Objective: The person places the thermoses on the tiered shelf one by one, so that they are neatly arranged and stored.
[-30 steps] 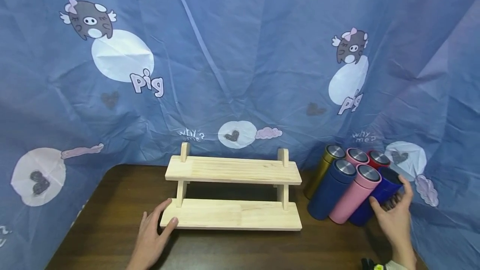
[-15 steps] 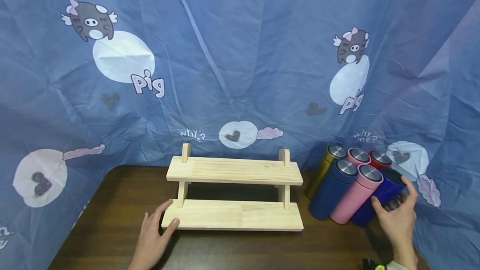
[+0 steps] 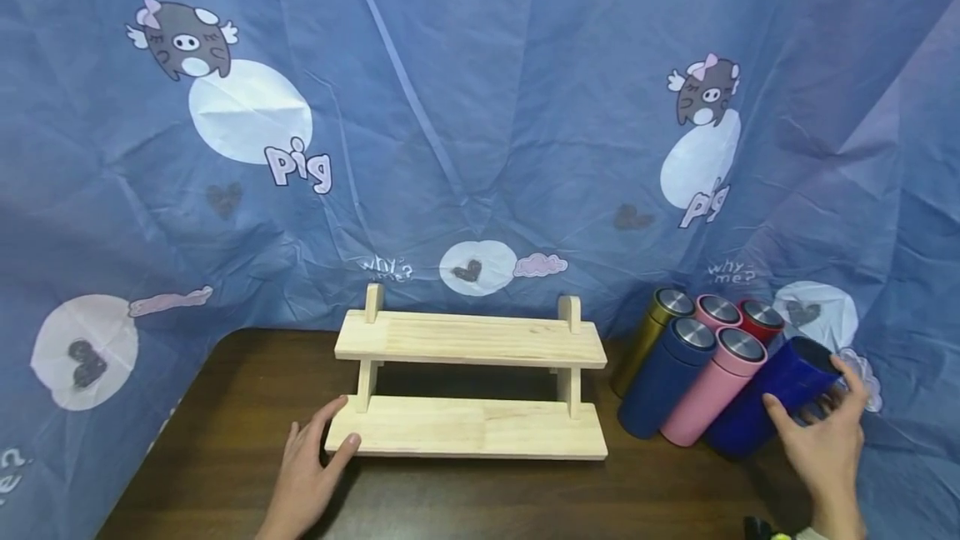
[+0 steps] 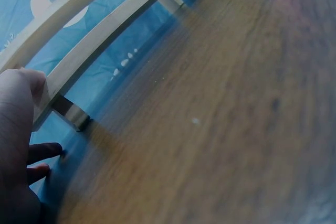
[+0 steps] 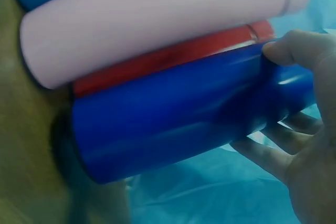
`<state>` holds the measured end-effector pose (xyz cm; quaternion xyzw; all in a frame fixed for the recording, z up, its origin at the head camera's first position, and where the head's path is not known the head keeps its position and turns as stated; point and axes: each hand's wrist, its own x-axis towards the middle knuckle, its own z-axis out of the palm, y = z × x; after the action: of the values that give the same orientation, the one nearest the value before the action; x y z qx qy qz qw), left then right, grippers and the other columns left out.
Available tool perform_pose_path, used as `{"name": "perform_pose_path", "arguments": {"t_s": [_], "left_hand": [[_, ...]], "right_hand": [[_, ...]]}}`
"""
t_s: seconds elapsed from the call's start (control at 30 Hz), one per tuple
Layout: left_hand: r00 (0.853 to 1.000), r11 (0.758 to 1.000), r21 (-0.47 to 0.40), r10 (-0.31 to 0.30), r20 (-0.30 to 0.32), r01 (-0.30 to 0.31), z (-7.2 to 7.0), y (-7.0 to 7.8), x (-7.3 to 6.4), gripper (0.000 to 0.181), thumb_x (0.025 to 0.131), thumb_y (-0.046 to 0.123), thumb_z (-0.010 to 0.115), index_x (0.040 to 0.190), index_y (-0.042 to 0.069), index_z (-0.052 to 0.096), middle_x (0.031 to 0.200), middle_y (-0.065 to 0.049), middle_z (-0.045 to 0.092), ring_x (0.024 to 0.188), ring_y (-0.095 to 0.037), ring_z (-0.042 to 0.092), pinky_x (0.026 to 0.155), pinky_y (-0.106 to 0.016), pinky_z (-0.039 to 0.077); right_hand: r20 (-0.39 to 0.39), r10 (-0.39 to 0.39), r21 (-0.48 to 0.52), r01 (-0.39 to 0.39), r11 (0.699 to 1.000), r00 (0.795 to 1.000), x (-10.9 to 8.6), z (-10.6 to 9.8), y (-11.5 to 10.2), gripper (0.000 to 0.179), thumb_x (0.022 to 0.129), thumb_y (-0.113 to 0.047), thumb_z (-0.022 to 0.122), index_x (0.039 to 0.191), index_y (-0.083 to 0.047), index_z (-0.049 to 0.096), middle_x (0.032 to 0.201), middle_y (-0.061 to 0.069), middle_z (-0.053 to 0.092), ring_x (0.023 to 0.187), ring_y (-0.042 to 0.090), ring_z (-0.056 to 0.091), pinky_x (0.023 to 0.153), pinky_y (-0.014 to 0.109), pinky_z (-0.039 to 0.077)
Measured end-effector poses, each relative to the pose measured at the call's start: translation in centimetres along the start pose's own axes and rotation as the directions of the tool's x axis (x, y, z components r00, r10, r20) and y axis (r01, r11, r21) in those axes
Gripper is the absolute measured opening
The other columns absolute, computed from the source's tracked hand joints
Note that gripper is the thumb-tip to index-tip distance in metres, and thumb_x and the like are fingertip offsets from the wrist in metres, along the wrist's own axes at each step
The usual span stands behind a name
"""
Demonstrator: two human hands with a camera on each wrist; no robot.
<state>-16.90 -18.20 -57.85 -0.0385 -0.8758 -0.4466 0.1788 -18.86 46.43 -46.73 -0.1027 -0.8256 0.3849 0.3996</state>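
Note:
A dark-topped royal-blue thermos bottle (image 3: 772,394) leans to the right, held near its top by my right hand (image 3: 825,432). In the right wrist view, the thumb lies on one side of the blue thermos bottle (image 5: 173,114) and the other fingers pass round the far side. My left hand (image 3: 307,461) holds the left end of a two-tier wooden shelf rack (image 3: 465,427), with thumb and index finger across the lower board. Part of that left hand (image 4: 16,135) shows at the rack's end in the left wrist view, two fingertips off the wood.
Left of the blue bottle, several thermos bottles stand close together: pink (image 3: 712,390), navy (image 3: 663,382), gold (image 3: 645,336), red (image 3: 761,319) and a second pink one (image 3: 717,311). A brown wooden table (image 3: 450,498) lies beneath. Blue printed cloth (image 3: 480,107) hangs behind.
My right hand has moved right, tipping the blue thermos bottle's top outward, away from the pink bottle. The left hand keeps its place on the shelf rack.

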Motion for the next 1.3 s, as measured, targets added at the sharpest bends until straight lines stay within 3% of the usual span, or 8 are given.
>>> {"name": "perform_pose_path", "arguments": {"t_s": [0.23,0.7,0.73,0.8,0.9,0.97,1.1,1.3], "left_hand": [[1.0,1.0,-0.006,-0.004,-0.008,0.004,-0.2,0.2,-0.1,0.057,0.106,0.029,0.075,0.155,0.007,0.056,0.156,-0.029,0.061,0.147,-0.058,0.051,0.126,-0.083,0.015],[0.999,0.999,0.022,-0.039,0.019,0.038,-0.3,0.2,0.2,0.058,0.108,0.032,0.073,0.157,0.008,0.054,0.158,-0.031,0.058,0.148,-0.058,0.05,0.126,-0.084,0.014],[0.999,0.999,0.021,-0.038,0.019,0.038,-0.3,0.2,0.2,0.058,0.108,0.032,0.073,0.157,0.007,0.054,0.158,-0.031,0.058,0.148,-0.058,0.05,0.125,-0.085,0.014],[0.999,0.999,0.017,-0.043,0.021,0.043,-0.2,0.2,0.3,0.059,0.108,0.033,0.074,0.157,0.008,0.054,0.158,-0.03,0.058,0.148,-0.058,0.05,0.125,-0.085,0.015],[0.998,0.998,0.015,-0.053,0.03,0.053,-0.1,0.3,0.3,0.059,0.108,0.035,0.073,0.157,0.008,0.054,0.159,-0.03,0.058,0.149,-0.058,0.049,0.126,-0.085,0.013],[0.998,0.999,0.013,-0.05,0.027,0.049,0.0,0.2,0.3,0.059,0.108,0.034,0.074,0.157,0.008,0.054,0.158,-0.03,0.058,0.149,-0.058,0.049,0.126,-0.085,0.014],[1.0,1.0,0.012,-0.028,0.014,0.028,0.1,0.2,0.1,0.058,0.107,0.032,0.074,0.157,0.008,0.055,0.157,-0.029,0.06,0.148,-0.058,0.05,0.125,-0.085,0.015],[0.999,0.999,0.012,-0.045,0.029,0.045,0.0,0.2,0.1,0.059,0.108,0.035,0.073,0.157,0.008,0.054,0.158,-0.029,0.059,0.149,-0.058,0.049,0.125,-0.085,0.014]], "right_hand": [[-0.03,-0.011,-0.062,0.009,0.998,0.999,0.5,-2.2,-1.7,0.106,0.079,-0.001,0.091,0.168,-0.02,0.035,0.145,0.04,0.06,0.093,-0.023,0.043,0.08,-0.005,0.039],[-0.012,-0.149,-0.125,0.146,0.981,0.989,0.1,-4.7,-7.5,0.107,0.079,-0.001,0.089,0.169,-0.023,0.035,0.136,0.038,0.062,0.092,-0.027,0.04,0.08,-0.008,0.034],[-0.008,-0.156,-0.124,0.154,0.98,0.988,0.1,-4.8,-7.9,0.108,0.078,-0.001,0.089,0.169,-0.023,0.035,0.133,0.033,0.063,0.093,-0.027,0.041,0.081,-0.008,0.034],[0.001,-0.17,-0.115,0.169,0.979,0.985,-0.1,-5.0,-8.5,0.108,0.077,0.0,0.089,0.169,-0.022,0.036,0.129,0.01,0.067,0.094,-0.027,0.043,0.082,-0.007,0.035],[0.017,-0.188,-0.087,0.189,0.978,0.982,-0.4,-5.1,-9.4,0.109,0.076,0.003,0.09,0.168,-0.021,0.037,0.123,-0.025,0.056,0.096,-0.026,0.047,0.083,-0.006,0.039],[0.028,-0.206,-0.054,0.207,0.977,0.978,-0.7,-5.0,-10.1,0.109,0.074,0.007,0.09,0.167,-0.017,0.037,0.122,-0.038,0.048,0.098,-0.025,0.052,0.085,-0.004,0.042],[0.047,-0.23,-0.001,0.23,0.973,0.972,-1.1,-4.4,-11.3,0.11,0.072,0.012,0.089,0.166,-0.01,0.036,0.125,-0.038,0.052,0.099,-0.021,0.057,0.085,-0.002,0.045],[0.079,-0.279,0.089,0.272,0.958,0.957,-1.9,-2.7,-12.3,0.111,0.068,0.016,0.089,0.164,-0.004,0.036,0.129,-0.034,0.058,0.105,-0.015,0.062,0.086,0.001,0.048]]}}
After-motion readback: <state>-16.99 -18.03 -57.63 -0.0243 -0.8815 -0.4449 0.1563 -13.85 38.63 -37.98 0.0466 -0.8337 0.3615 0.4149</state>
